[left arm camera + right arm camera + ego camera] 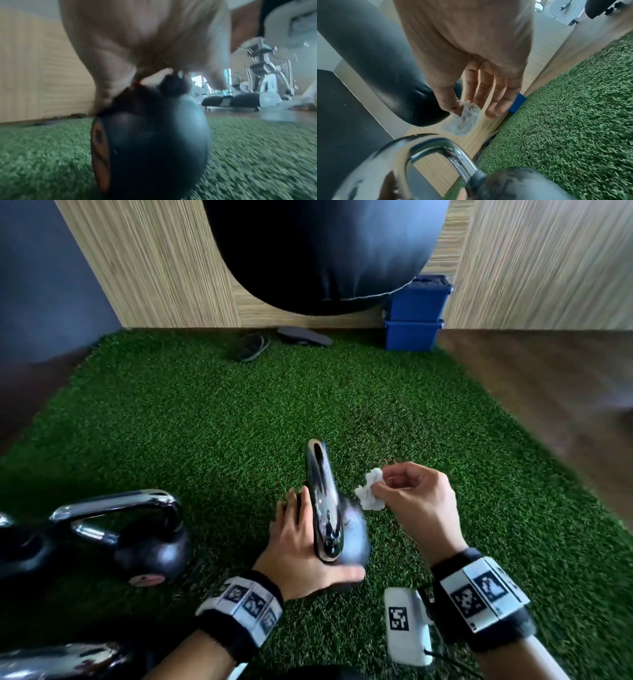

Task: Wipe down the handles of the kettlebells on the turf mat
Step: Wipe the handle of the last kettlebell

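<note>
A black kettlebell [352, 537] with a chrome handle [320, 484] sits tilted on the green turf mat [205, 412]. My left hand [298, 539] grips it where the handle meets the ball, thumb under the ball [154, 148]. My right hand [411, 498] hovers just right of the handle. It pinches a crumpled white tissue [369, 491] between thumb and forefinger, apart from the metal. In the right wrist view the tissue [465, 119] hangs above the handle [436, 146]. Two more kettlebells [137, 535] [51, 659] lie at the left.
A black punching bag [318, 251] hangs over the mat's far edge, with two stacked blue boxes [414, 313] to its right and sandals [253, 345] below. A white marker-tagged device [406, 625] lies by my right wrist. Wood floor [548, 388] borders the mat on the right.
</note>
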The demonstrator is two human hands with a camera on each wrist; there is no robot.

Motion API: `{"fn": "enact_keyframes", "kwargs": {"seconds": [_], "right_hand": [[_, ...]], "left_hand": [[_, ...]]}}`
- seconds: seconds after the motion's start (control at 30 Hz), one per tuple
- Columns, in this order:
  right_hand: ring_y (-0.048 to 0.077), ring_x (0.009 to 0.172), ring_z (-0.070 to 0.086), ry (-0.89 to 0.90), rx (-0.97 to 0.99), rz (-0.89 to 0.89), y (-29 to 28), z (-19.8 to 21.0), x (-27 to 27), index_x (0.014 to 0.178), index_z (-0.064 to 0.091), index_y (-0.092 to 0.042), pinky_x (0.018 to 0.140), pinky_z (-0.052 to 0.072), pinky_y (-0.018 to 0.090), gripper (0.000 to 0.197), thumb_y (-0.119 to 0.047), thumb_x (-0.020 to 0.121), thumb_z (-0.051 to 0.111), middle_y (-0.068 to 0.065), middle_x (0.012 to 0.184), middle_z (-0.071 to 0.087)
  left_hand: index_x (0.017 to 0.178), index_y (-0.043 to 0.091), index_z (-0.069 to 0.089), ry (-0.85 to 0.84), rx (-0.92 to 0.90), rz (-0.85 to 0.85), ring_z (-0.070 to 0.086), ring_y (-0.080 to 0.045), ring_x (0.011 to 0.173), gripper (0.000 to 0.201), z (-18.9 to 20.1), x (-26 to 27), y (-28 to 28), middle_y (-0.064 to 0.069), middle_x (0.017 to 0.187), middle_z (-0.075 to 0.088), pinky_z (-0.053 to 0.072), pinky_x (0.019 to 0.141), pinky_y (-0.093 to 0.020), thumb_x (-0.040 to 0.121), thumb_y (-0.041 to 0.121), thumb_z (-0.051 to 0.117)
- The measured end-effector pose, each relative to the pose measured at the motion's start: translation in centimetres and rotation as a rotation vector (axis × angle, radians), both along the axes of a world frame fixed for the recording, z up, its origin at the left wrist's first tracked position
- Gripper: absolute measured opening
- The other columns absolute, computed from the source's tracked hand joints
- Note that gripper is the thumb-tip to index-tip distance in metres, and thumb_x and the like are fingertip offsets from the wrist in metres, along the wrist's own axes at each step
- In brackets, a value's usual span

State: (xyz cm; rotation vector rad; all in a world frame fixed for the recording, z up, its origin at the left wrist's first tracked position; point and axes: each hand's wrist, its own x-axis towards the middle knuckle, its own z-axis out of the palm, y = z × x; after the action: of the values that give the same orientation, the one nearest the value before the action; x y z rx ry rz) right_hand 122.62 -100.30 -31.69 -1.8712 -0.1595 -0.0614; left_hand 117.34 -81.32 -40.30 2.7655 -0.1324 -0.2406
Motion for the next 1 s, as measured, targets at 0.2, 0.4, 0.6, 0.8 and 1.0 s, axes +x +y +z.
{"fn": "enact_keyframes", "kwargs": {"seconds": [0.2, 0.4, 0.6, 0.8, 1.0], "right_hand": [[0.037, 0.072, 0.068, 0.082, -0.006, 0.015, 1.2, -4.0, 2.7, 0.086, 0.066, -0.006, 0.069, 0.061, 0.053, 0.015, -0.015, 0.076, 0.074, 0.016, 0.080, 0.070], [0.008, 0.069, 0.067, 0.099, 0.065, -0.057, 3.6, -9.0, 6.0, 0.076, 0.067, -0.031, 0.067, 0.063, 0.036, 0.029, -0.046, 0.052, 0.068, 0.002, 0.079, 0.067], [0.021, 0.064, 0.066, 0.144, -0.001, 0.004, 6.7, -8.3, 5.8, 0.059, 0.070, -0.043, 0.067, 0.061, 0.045, 0.022, -0.030, 0.075, 0.079, -0.008, 0.061, 0.066], [0.003, 0.067, 0.060, 0.167, 0.047, -0.071, 7.2, -7.6, 6.3, 0.084, 0.071, -0.026, 0.062, 0.052, 0.017, 0.013, -0.013, 0.088, 0.073, -0.006, 0.085, 0.070], [0.009, 0.086, 0.071, 0.035, 0.116, -0.086, 6.9, -7.3, 7.5, 0.079, 0.064, -0.048, 0.080, 0.062, 0.035, 0.033, -0.019, 0.080, 0.080, -0.019, 0.085, 0.067]], "left_hand": [[0.161, 0.020, 0.015, -0.119, -0.109, 0.140, 0.010, -0.026, 0.156, 0.106, -1.8, 1.0, 0.0, -0.001, 0.168, 0.015, 0.010, 0.127, -0.053, 0.075, 0.067, 0.055], [0.134, 0.068, 0.025, -0.026, -0.468, -0.096, 0.043, 0.012, 0.132, 0.096, 0.6, 1.4, 4.8, 0.033, 0.137, 0.048, 0.043, 0.109, -0.016, 0.072, 0.031, 0.088], [0.145, 0.043, 0.021, -0.011, -0.404, -0.161, 0.029, 0.026, 0.132, 0.113, 0.5, 2.3, 5.3, 0.043, 0.145, 0.032, 0.025, 0.108, 0.001, 0.062, 0.039, 0.097], [0.143, 0.010, 0.043, 0.129, -0.386, -0.076, 0.050, -0.022, 0.133, 0.105, 0.5, 2.0, 5.2, 0.005, 0.136, 0.053, 0.038, 0.119, -0.046, 0.061, 0.045, 0.097], [0.129, 0.000, 0.051, 0.111, -0.380, -0.088, 0.052, -0.029, 0.127, 0.092, 0.5, 2.0, 5.0, -0.009, 0.133, 0.055, 0.040, 0.116, -0.051, 0.062, 0.047, 0.094]]}}
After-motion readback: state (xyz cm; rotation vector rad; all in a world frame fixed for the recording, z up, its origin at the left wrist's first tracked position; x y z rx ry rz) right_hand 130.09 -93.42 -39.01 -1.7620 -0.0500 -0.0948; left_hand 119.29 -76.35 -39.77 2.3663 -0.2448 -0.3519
